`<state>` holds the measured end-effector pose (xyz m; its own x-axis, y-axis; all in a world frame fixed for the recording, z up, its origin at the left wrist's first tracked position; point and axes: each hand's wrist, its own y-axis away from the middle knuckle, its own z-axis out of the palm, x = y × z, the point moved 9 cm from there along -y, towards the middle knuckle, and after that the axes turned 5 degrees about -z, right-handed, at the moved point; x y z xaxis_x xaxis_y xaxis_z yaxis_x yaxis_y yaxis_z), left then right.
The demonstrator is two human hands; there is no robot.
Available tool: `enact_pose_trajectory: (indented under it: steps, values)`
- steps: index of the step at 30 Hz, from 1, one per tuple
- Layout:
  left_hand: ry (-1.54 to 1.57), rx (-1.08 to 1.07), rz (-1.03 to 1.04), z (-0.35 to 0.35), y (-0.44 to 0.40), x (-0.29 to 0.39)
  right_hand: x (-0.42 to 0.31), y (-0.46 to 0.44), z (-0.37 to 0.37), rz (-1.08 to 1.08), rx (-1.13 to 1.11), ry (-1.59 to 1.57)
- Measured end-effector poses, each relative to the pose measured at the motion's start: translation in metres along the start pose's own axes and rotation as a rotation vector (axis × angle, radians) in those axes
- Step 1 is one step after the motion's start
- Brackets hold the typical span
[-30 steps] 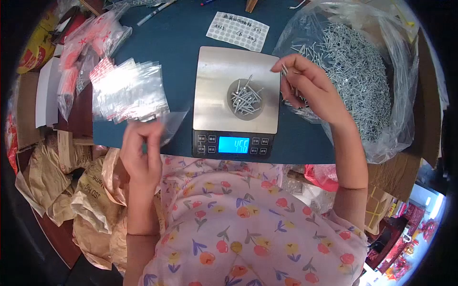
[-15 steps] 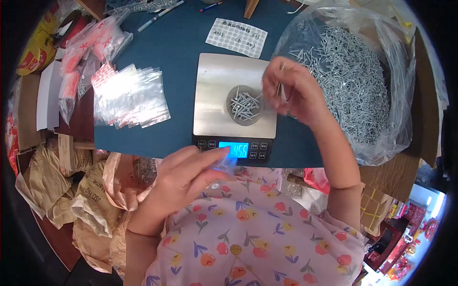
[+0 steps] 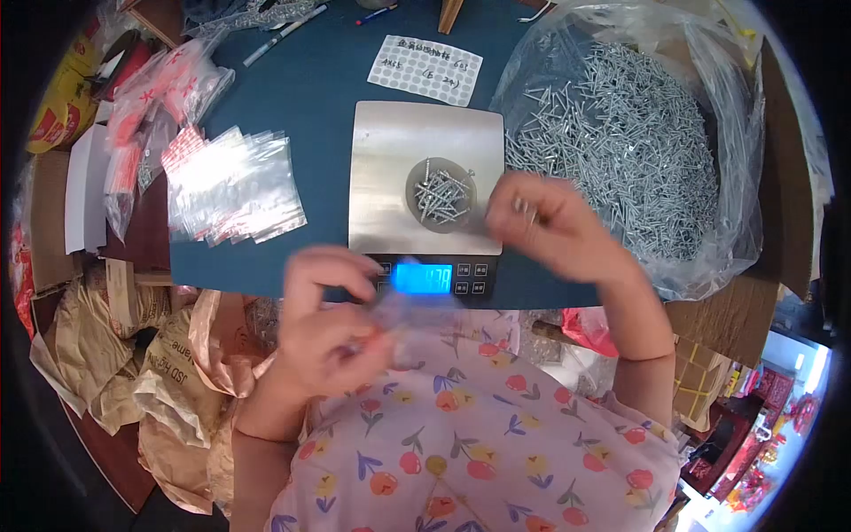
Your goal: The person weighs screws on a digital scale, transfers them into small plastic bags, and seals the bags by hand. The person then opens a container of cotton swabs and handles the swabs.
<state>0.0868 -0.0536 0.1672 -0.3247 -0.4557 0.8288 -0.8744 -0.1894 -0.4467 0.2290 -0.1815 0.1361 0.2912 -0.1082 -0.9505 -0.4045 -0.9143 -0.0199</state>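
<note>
A small round bowl (image 3: 410, 191) of silver screws (image 3: 441, 197) rests on the steel plate of a digital scale (image 3: 381, 168), whose blue display (image 3: 421, 278) is lit. Just right of the bowl is my right hand (image 3: 554, 226), its fingers curled around what look like a few screws, mostly hidden. My left hand (image 3: 324, 324), smeared by motion, pinches a clear plastic bag (image 3: 421, 317) in front of the scale. A big clear bag (image 3: 740, 177) at the right holds a heap of loose screws (image 3: 651, 151).
Clear zip bags (image 3: 235, 186) lie fanned out left of the scale. Behind it are a handwritten sticker sheet (image 3: 425, 71), a marker (image 3: 285, 35) and a pen (image 3: 377, 14). Packed bags (image 3: 168, 97) crowd the left edge; brown paper sacks (image 3: 177, 381) lie below.
My right hand has come down and slightly toward me beside the bowl. My left hand has shifted left with the bag, which now spreads wider. The display's digits have changed.
</note>
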Motion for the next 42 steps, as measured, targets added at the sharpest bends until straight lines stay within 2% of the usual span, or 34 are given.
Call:
enact_pose_trajectory:
  steps: [2,3,5,8,13,14,17,18,20,23,26,29,32,35,39,42]
  values:
    - [-0.116,0.103,0.018,-0.021,0.002,0.0,0.029,0.006,-0.042,0.13,0.145,0.194]
    - [-0.157,0.071,0.003,-0.025,0.005,-0.006,0.038,0.011,-0.065,0.184,0.23,0.31]
    - [-0.242,0.005,-0.025,-0.037,0.012,-0.02,0.032,0.017,-0.099,0.221,0.33,0.768]
    - [-0.333,-0.094,-0.107,-0.03,0.01,-0.028,0.023,0.023,-0.111,0.065,0.393,1.288]
    - [-0.147,-0.176,-0.132,-0.006,0.011,-0.031,0.019,0.004,-0.052,-0.196,0.186,0.862]
    - [-0.194,-0.154,-0.123,-0.003,0.011,-0.029,0.019,0.001,-0.033,-0.242,0.126,0.781]
    - [-0.188,-0.267,-0.071,0.018,0.009,-0.021,0.025,-0.009,0.011,-0.19,0.041,0.747]
    - [-0.2,-0.191,0.021,0.02,0.007,-0.016,0.027,-0.011,0.014,-0.209,0.032,0.738]
    - [-0.231,-0.221,-0.061,0.024,0.009,-0.021,0.029,-0.014,0.018,-0.244,0.015,0.72]
    - [-0.212,-0.201,-0.15,0.026,0.009,-0.033,0.027,-0.017,0.007,0.035,0.02,0.087]
    - [-0.204,-0.226,-0.223,0.032,0.014,-0.04,-0.007,-0.018,0.005,-0.133,-0.068,0.223]
    - [-0.224,-0.25,-0.217,0.042,0.013,-0.037,-0.042,-0.017,0.019,-0.356,-0.187,0.54]
    - [-0.242,-0.236,-0.133,0.05,0.009,-0.029,-0.059,-0.017,0.033,-0.322,-0.235,0.688]
    - [-0.197,-0.2,-0.062,0.054,0.007,-0.024,-0.071,-0.018,0.044,-0.308,-0.277,0.72]
    - [-0.165,-0.126,-0.005,0.046,0.002,-0.013,-0.079,-0.019,0.036,-0.385,-0.231,0.577]
    - [-0.133,-0.064,-0.063,0.04,-0.002,-0.014,-0.085,-0.016,0.03,-0.435,-0.22,0.582]
